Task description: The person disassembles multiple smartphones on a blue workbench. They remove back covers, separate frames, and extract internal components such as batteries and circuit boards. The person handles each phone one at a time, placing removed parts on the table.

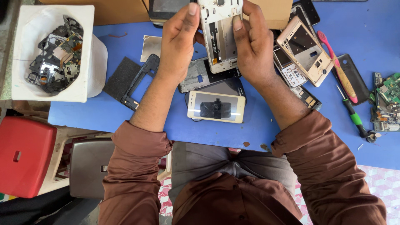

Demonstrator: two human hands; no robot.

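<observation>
Both my hands hold one white phone frame (220,33) upright over the blue table (104,112). My left hand (177,41) grips its left edge, thumb on the top corner. My right hand (254,43) grips the right edge, thumb pressed on the inner face. Just below the hands lie a dark phone panel (200,77) and a white phone (216,106) face up with a black part on its screen. My brown sleeves are rolled to the forearm.
A white tub (89,54) of circuit scraps stands at far left. A gold phone frame (306,50), pink toothbrush (339,68), green-handled screwdriver (353,116) and circuit boards (387,102) lie at right. A black frame (139,83) and dark pad (121,77) lie left. A red stool (25,156) stands beside the table.
</observation>
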